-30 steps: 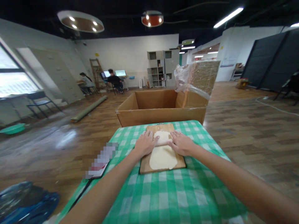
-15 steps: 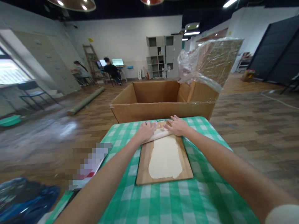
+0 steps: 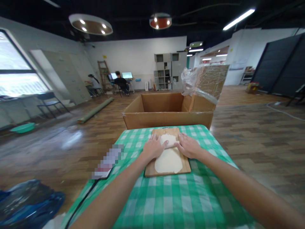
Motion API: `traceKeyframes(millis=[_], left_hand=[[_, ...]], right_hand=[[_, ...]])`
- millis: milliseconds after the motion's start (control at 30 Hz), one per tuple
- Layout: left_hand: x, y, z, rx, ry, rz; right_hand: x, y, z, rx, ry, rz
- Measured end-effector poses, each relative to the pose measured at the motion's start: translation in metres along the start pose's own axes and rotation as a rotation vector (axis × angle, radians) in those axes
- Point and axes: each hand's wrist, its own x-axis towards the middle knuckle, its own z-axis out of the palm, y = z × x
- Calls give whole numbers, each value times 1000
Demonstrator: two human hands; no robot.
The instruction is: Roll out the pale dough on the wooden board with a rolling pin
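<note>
A sheet of pale dough (image 3: 168,159) lies flattened along a wooden cutting board (image 3: 186,166) on the table with a green checked cloth (image 3: 171,197). Across the dough, near its far part, sits a rolling pin (image 3: 169,145), mostly covered by my hands. My left hand (image 3: 153,148) lies flat on the pin's left end with fingers stretched out. My right hand (image 3: 189,146) lies flat on its right end, fingers spread forward. Both palms press down on the pin.
An open cardboard box (image 3: 166,109) stands just beyond the table, with a plastic-wrapped carton (image 3: 206,81) on its right corner. A blurred flat device (image 3: 107,162) with a cable lies at the table's left edge. A blue bag (image 3: 28,200) sits low left. Two people sit at far desks.
Both hands rolled the pin away to the board's far end, then drew it back toward me over the dough. The camera tilted down and back up.
</note>
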Motion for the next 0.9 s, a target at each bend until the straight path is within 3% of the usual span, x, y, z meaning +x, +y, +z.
traceKeyframes(millis=[100,267,400,600,733,900], left_hand=[[-29,20,-6,6,47,-94],[-74,32,-19,-34,42,26],[-100,35,-35,-29,-2,76],[-133,39,-36,-37,-36,61],[-133,35,-25,-46,11,44],[-89,26,-13,-59,63,32]], right_hand=[[-39,-11,-7,23,77,-43],[-89,-29,-33,39,105,-38],[-109,-41,-50,100,42,-27],[-124,-58,-42,115,75,-49],[-116,-62,-38,77,61,-66],[-77,-46,-31,6,38,-43]])
